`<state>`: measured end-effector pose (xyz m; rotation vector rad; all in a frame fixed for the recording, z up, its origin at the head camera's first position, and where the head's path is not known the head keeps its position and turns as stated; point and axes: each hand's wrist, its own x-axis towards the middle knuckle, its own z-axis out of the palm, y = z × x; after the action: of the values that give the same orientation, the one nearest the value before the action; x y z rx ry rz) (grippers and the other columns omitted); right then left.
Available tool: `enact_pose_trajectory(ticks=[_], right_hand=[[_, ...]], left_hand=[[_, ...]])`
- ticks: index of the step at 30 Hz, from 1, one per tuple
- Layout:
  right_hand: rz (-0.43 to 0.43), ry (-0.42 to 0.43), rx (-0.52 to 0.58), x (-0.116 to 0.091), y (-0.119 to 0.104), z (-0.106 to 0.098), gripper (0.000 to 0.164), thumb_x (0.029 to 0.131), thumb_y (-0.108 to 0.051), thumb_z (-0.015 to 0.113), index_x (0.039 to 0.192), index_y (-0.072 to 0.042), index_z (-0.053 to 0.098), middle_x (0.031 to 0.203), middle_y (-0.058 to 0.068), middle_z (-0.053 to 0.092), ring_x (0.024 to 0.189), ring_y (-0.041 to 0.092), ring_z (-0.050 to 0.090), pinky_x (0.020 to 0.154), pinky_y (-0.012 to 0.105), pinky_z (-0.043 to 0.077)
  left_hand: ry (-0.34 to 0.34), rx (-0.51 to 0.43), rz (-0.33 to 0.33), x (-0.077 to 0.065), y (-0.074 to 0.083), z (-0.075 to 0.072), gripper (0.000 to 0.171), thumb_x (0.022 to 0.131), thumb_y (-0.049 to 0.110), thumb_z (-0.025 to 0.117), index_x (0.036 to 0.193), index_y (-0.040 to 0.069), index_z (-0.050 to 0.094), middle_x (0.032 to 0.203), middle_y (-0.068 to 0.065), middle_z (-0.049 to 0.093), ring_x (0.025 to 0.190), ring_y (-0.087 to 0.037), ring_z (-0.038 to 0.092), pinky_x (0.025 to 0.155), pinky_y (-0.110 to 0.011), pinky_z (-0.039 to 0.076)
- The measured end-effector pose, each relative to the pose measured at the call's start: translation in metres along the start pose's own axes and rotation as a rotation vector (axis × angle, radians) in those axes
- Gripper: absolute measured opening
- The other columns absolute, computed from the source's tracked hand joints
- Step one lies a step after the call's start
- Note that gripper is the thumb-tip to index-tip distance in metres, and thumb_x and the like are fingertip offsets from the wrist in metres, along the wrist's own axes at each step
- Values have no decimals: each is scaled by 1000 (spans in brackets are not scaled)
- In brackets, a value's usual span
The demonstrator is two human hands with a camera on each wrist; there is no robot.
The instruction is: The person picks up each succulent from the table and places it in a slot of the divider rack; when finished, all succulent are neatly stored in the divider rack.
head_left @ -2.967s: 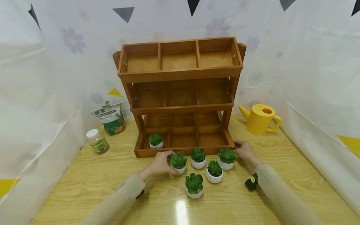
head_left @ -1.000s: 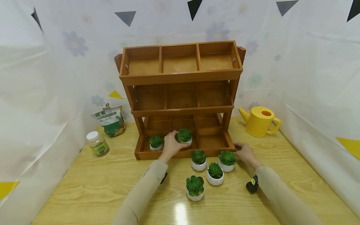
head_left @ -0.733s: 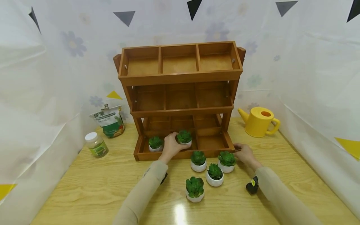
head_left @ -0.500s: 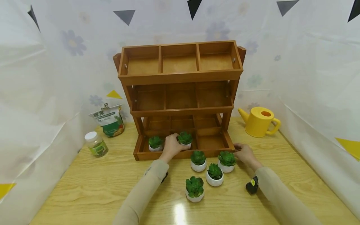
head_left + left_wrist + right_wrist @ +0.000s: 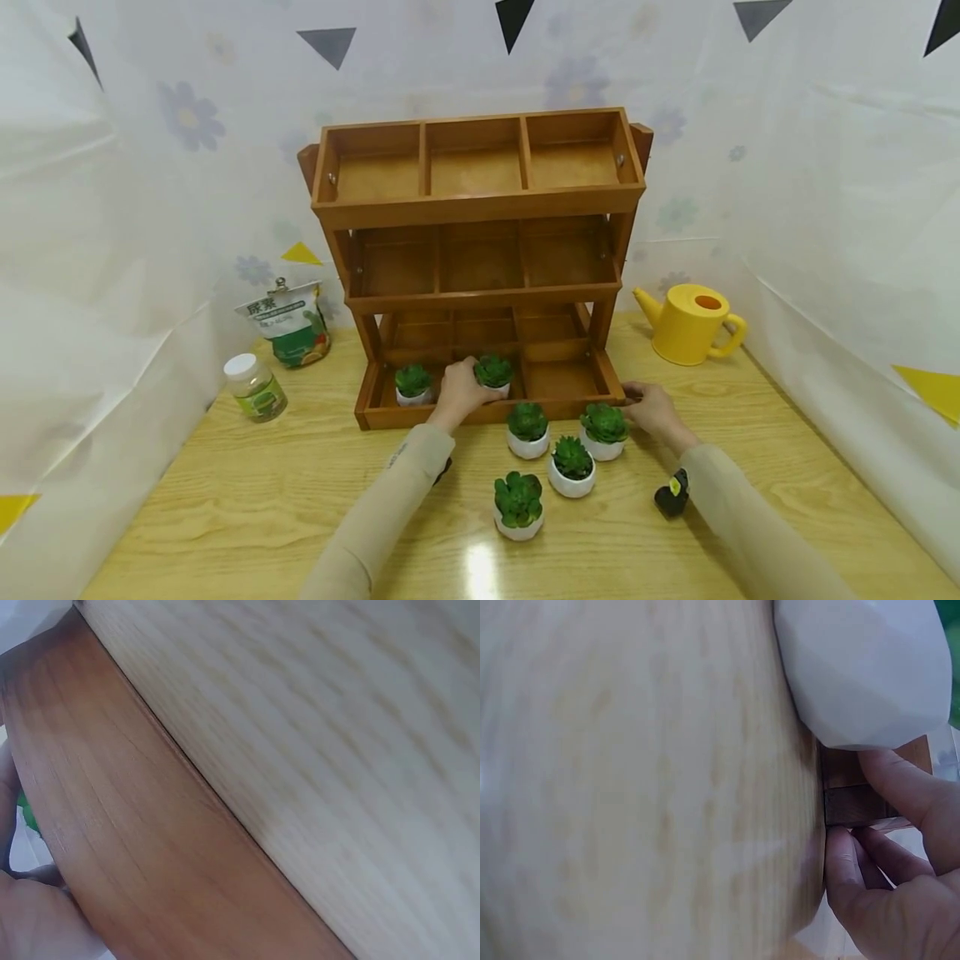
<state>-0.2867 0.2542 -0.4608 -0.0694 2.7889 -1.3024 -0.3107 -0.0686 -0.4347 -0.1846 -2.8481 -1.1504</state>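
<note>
My left hand (image 5: 459, 393) grips a small potted succulent (image 5: 493, 373) in the middle front compartment of the bottom tier of a wooden plant stand (image 5: 480, 204). In the left wrist view, the tier's front board (image 5: 150, 817) covers most of the pot; a bit of green leaf shows beside the fingers. One more succulent (image 5: 413, 381) sits in the left compartment. At the tier's right front corner, my right hand (image 5: 651, 408) pinches the wood, thumb on the front face, curled fingers at the side. Close by that thumb is a white pot (image 5: 866, 671).
On the table before the stand are several potted succulents: one near the right hand (image 5: 603, 430), others toward the middle (image 5: 572, 467). A yellow watering can (image 5: 690, 325) is at right. A lidded jar (image 5: 257, 387) and a clipped bag (image 5: 291, 323) stand at left.
My left hand has carried the succulent from the table up over the front board and lowered it into the middle compartment. The right hand has stayed at the corner.
</note>
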Motion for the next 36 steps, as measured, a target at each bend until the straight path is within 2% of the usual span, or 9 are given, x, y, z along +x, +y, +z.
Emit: enact_pose_trajectory(ticks=[6, 13, 22, 29, 36], right_hand=[[1, -1, 13, 0, 0, 0, 51, 80, 8, 58, 130, 15, 49, 128, 35, 52, 114, 45, 54, 80, 36, 51], [17, -6, 20, -1, 1, 1, 51, 81, 8, 58, 131, 15, 48, 129, 35, 51, 116, 46, 53, 85, 40, 52], [18, -2, 14, -2, 0, 1, 51, 81, 7, 58, 130, 15, 48, 129, 35, 52, 115, 45, 53, 84, 41, 52], [29, -3, 19, 0, 2, 1, 51, 82, 6, 58, 131, 14, 48, 130, 34, 52, 117, 45, 53, 88, 43, 51], [30, -4, 19, -1, -1, 1, 51, 82, 6, 59, 131, 14, 48, 130, 34, 51, 117, 45, 52, 89, 45, 50]], left_hand=[[-15, 28, -30, -1, 4, -1, 77, 74, 30, 84, 132, -7, 49, 126, -28, 57, 109, -42, 59, 88, -49, 52], [-21, 44, -23, -2, 3, -1, 76, 74, 32, 83, 129, -9, 50, 123, -29, 57, 108, -43, 59, 88, -49, 52], [-52, 37, -49, -1, 3, -1, 82, 77, 33, 81, 137, -9, 43, 132, -30, 51, 115, -43, 55, 91, -50, 51], [-45, 45, -52, -1, 4, -1, 82, 77, 33, 81, 136, -9, 43, 131, -30, 52, 113, -43, 56, 90, -50, 51], [-22, 1, -52, -3, 2, -1, 79, 75, 33, 82, 131, -9, 47, 127, -30, 54, 113, -43, 56, 89, -50, 51]])
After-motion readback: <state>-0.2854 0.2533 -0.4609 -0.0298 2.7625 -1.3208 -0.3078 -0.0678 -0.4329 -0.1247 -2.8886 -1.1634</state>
